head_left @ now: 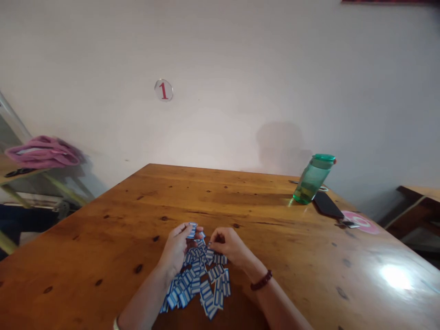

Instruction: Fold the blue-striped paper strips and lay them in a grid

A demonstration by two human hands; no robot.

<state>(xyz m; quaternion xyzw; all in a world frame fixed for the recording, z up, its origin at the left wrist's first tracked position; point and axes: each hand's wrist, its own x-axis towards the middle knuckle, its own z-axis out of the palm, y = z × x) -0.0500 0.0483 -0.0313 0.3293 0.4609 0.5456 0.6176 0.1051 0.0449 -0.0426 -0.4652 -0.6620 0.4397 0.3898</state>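
Note:
A loose heap of small paper labels point(195, 270), white with blue borders and stripes, lies on the wooden table near its front edge. My left hand point(177, 247) is above the left side of the heap, with a few striped labels point(191, 230) gripped between thumb and fingers. At the heap's upper right, my right hand point(228, 245) has its thumb and forefinger pinched together over the labels. Whether a label is between those fingertips is too small to tell. Several longer label strips point(208, 298) lie overlapping at the near end.
A green water bottle point(313, 178) stands at the back right of the table point(261, 201). Beside it lie a dark phone point(327, 205), keys point(347, 223) and a pink disc point(369, 224). A pink cloth point(44, 152) rests on a stand at left. The wall closes off the back.

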